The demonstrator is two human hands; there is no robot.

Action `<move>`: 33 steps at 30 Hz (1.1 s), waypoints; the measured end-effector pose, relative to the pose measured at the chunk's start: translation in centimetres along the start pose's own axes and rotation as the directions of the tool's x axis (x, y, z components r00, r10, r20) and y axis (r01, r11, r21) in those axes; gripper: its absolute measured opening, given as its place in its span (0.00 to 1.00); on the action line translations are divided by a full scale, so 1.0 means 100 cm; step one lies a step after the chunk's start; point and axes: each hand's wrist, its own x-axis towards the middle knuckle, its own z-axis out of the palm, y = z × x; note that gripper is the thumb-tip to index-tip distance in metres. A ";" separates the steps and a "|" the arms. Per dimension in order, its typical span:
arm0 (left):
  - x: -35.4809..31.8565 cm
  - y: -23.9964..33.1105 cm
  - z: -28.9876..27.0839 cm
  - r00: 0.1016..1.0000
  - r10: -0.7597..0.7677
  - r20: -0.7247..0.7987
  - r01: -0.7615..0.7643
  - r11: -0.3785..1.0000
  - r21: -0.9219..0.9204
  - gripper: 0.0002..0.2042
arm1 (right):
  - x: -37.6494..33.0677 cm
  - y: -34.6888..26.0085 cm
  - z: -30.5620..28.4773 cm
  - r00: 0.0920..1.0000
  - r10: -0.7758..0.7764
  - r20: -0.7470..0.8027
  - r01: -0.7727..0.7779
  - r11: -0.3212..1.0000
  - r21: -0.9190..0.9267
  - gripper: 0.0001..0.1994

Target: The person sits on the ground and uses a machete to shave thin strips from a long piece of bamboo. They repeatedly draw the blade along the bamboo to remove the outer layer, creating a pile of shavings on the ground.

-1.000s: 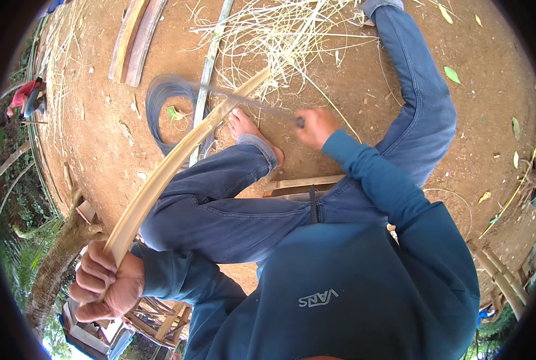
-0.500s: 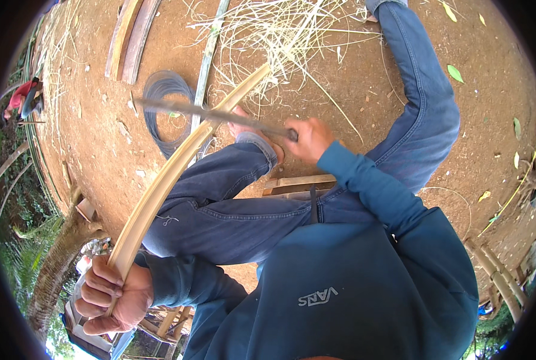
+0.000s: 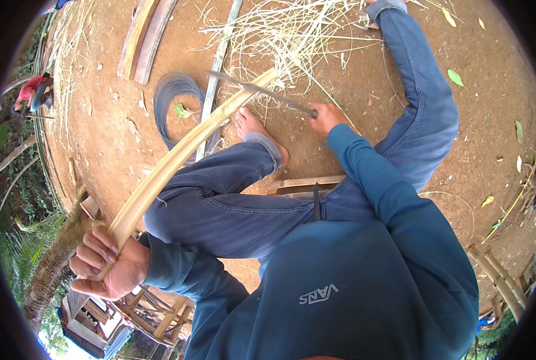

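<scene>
The left hand (image 3: 109, 267) is clenched around the near end of a split bamboo strip (image 3: 178, 159), whose long axis runs from 7 o'clock up toward 1 o'clock. The right hand (image 3: 328, 117) is closed on the handle of a long knife (image 3: 259, 91), its blade laid across the strip's far end at 12 o'clock. Bamboo shavings (image 3: 292, 36) lie beyond; a wire coil (image 3: 169, 99) sits at 11 o'clock on the dirt ground (image 3: 100, 120).
</scene>
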 end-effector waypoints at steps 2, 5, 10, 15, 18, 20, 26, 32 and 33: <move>0.002 0.000 -0.005 1.000 -0.006 0.014 0.006 1.000 -0.021 0.21 | 0.001 0.021 -0.003 0.995 0.096 0.000 -0.096 0.992 -0.078 0.10; 0.006 0.003 -0.013 1.000 -0.018 -0.005 0.018 1.000 -0.002 0.21 | 0.003 0.039 0.000 0.967 0.256 -0.012 -0.255 0.957 -0.137 0.14; 0.017 0.001 0.016 0.882 0.023 -0.471 0.063 0.984 0.167 0.20 | 0.005 0.053 0.004 0.922 0.387 -0.019 -0.384 0.906 -0.180 0.16; 0.009 0.020 -0.044 0.987 -0.015 -0.163 0.004 0.998 -0.069 0.23 | -0.004 0.031 -0.010 0.944 0.311 0.114 -0.311 0.950 -0.017 0.15; 0.006 0.021 -0.047 0.999 -0.039 0.021 0.041 0.993 -0.112 0.25 | -0.029 -0.014 -0.014 0.995 0.080 0.059 -0.087 0.989 0.121 0.13; 0.011 0.019 -0.044 0.987 -0.073 0.145 0.103 0.972 -0.209 0.25 | -0.048 -0.052 -0.021 0.993 -0.120 0.001 0.116 0.969 0.218 0.09; 0.023 0.004 -0.022 0.921 -0.029 0.388 0.177 0.919 -0.352 0.24 | -0.075 -0.105 -0.061 0.945 -0.327 0.004 0.317 0.920 0.232 0.07; 0.024 0.004 -0.018 0.936 -0.046 0.348 0.192 0.897 -0.398 0.22 | -0.068 -0.084 -0.053 0.956 -0.292 -0.030 0.292 0.934 0.207 0.09; 0.024 0.004 -0.018 0.934 -0.042 0.354 0.189 0.900 -0.393 0.22 | -0.070 -0.088 -0.058 0.955 -0.297 -0.019 0.294 0.932 0.214 0.09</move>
